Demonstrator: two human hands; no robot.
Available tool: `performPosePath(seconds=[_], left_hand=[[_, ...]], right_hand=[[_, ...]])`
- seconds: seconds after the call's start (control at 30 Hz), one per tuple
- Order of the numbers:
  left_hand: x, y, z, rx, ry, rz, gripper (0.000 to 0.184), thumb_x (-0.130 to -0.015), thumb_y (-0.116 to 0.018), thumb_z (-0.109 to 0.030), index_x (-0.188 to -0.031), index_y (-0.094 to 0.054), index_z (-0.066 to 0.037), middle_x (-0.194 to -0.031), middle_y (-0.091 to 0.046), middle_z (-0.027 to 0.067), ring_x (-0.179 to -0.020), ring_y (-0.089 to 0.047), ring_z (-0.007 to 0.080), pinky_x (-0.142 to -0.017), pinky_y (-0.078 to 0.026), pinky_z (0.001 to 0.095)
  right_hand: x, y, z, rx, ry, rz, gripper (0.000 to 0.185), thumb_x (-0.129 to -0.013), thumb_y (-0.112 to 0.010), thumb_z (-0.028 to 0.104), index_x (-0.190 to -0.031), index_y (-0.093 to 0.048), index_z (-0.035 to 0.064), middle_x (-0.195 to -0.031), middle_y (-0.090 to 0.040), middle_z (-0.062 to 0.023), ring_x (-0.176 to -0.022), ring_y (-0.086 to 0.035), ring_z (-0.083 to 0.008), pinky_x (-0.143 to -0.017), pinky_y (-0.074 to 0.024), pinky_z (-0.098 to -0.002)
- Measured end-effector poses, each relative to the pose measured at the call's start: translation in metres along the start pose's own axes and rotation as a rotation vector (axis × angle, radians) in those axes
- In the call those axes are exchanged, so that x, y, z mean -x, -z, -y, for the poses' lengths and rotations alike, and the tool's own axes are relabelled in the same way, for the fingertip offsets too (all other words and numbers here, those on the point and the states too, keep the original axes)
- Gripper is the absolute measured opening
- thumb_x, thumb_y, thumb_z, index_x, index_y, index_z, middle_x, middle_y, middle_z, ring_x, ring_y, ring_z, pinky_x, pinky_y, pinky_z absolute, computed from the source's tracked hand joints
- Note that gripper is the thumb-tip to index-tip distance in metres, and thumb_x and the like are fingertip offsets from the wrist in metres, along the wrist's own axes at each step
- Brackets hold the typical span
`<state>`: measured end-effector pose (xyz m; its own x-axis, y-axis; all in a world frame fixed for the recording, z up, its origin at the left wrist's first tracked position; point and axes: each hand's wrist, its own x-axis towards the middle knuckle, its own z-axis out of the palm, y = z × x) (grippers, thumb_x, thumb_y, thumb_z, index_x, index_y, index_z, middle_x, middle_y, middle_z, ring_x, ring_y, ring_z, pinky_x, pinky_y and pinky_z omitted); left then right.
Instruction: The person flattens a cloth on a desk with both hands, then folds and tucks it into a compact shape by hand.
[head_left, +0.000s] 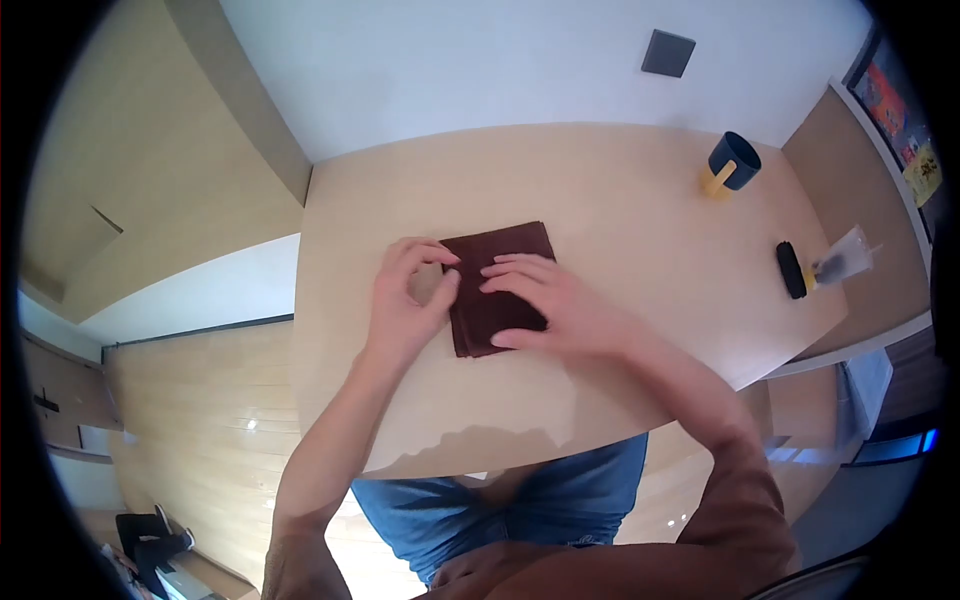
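A dark brown folded cloth (500,240) lies on the light wooden table in front of me, its layers showing along the near edge. My left hand (405,305) is at the cloth's left edge, with curved fingers and a gap between thumb and fingertips. Over the right half of the cloth rests my right hand (550,305), its fingers spread and its thumb near the lower right corner. Neither hand visibly grips the fabric. Part of the cloth is hidden under the right hand.
At the table's (400,190) back right stands a dark blue mug (738,160) with a yellow handle. Nearer on the right are a black case-like object (790,270) and a clear plastic item (845,258). Another person's legs (158,550) show at the lower left.
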<state>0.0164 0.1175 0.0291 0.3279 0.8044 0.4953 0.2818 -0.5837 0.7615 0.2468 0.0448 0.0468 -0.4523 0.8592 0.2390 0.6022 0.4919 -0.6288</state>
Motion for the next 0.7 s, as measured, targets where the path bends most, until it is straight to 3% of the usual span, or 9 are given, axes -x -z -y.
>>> performPosePath(seconds=[0.07,0.13,0.17,0.2,0.33,0.53,0.6,0.7], left_hand=[[-0.001,0.006,0.0,-0.01,-0.23,0.178,0.017,-0.076,-0.083,-0.01,-0.084,-0.069,-0.007,-0.094,-0.069,0.0045,-0.087,-0.062,0.0202,-0.077,-0.047,0.0359],[0.002,0.014,-0.007,-0.099,-0.226,0.398,0.025,-0.069,-0.088,-0.017,-0.078,-0.066,-0.009,-0.083,-0.067,0.0032,-0.082,-0.061,0.0222,-0.075,-0.047,0.0356],[0.003,0.015,-0.01,-0.141,-0.228,0.507,0.029,-0.066,-0.091,-0.02,-0.074,-0.065,-0.01,-0.078,-0.066,0.0026,-0.079,-0.061,0.0232,-0.074,-0.047,0.0355],[0.003,0.01,-0.014,-0.145,-0.292,0.472,0.036,-0.06,-0.094,-0.026,-0.069,-0.061,-0.012,-0.072,-0.063,0.001,-0.073,-0.06,0.024,-0.071,-0.047,0.0352],[0.003,0.008,-0.018,-0.166,-0.272,0.512,0.031,-0.064,-0.091,-0.019,-0.069,-0.062,-0.012,-0.071,-0.061,0.0017,-0.073,-0.059,0.0238,-0.068,-0.047,0.0351],[0.006,0.009,-0.01,-0.043,-0.175,0.498,0.018,-0.073,-0.081,-0.005,-0.075,-0.064,-0.007,-0.072,-0.06,0.0037,-0.072,-0.057,0.0217,-0.064,-0.045,0.0324],[0.006,0.008,-0.007,0.012,-0.16,0.484,0.014,-0.076,-0.079,-0.003,-0.078,-0.065,-0.006,-0.073,-0.06,0.0029,-0.071,-0.056,0.0181,-0.063,-0.044,0.0308],[0.008,0.004,-0.015,0.059,0.088,0.328,0.01,-0.08,-0.076,-0.003,-0.082,-0.066,-0.005,-0.074,-0.06,0.0001,-0.07,-0.054,0.0115,-0.062,-0.043,0.028]], right_hand=[[0.001,0.027,-0.006,0.052,0.081,0.087,0.044,-0.08,-0.086,0.031,-0.111,-0.065,0.0078,-0.146,-0.055,-0.013,-0.145,-0.043,-0.0333,-0.122,-0.0305,-0.05],[0.003,0.043,-0.013,0.091,0.108,0.163,0.036,-0.073,-0.092,0.027,-0.088,-0.063,0.0098,-0.142,-0.057,-0.0112,-0.143,-0.042,-0.0301,-0.124,-0.0234,-0.0516],[0.004,0.046,-0.016,0.073,0.079,0.188,0.034,-0.073,-0.091,0.025,-0.086,-0.064,0.0099,-0.143,-0.057,-0.011,-0.144,-0.042,-0.0303,-0.124,-0.0218,-0.0523],[0.005,0.048,-0.02,0.057,0.053,0.213,0.031,-0.074,-0.09,0.024,-0.084,-0.065,0.0099,-0.144,-0.056,-0.0109,-0.144,-0.042,-0.0305,-0.125,-0.0201,-0.0529],[0.007,0.049,-0.028,0.023,0.027,0.242,0.02,-0.077,-0.087,0.016,-0.077,-0.067,0.0095,-0.15,-0.054,-0.0101,-0.147,-0.04,-0.0309,-0.125,-0.0205,-0.055],[0.008,0.054,-0.027,-0.031,0.007,0.248,0.01,-0.083,-0.08,0.007,-0.082,-0.07,0.0075,-0.147,-0.058,-0.0094,-0.149,-0.039,-0.033,-0.119,-0.035,-0.0498],[0.007,0.054,-0.033,-0.137,-0.016,0.177,0.007,-0.087,-0.076,0.005,-0.089,-0.07,0.0059,-0.136,-0.065,-0.01,-0.137,-0.051,-0.0317,-0.111,-0.043,-0.0448],[0.004,0.053,-0.03,-0.22,-0.155,0.046,0.006,-0.091,-0.071,0.003,-0.097,-0.068,0.0041,-0.119,-0.07,-0.0106,-0.113,-0.064,-0.0285,-0.096,-0.0514,-0.0394]])
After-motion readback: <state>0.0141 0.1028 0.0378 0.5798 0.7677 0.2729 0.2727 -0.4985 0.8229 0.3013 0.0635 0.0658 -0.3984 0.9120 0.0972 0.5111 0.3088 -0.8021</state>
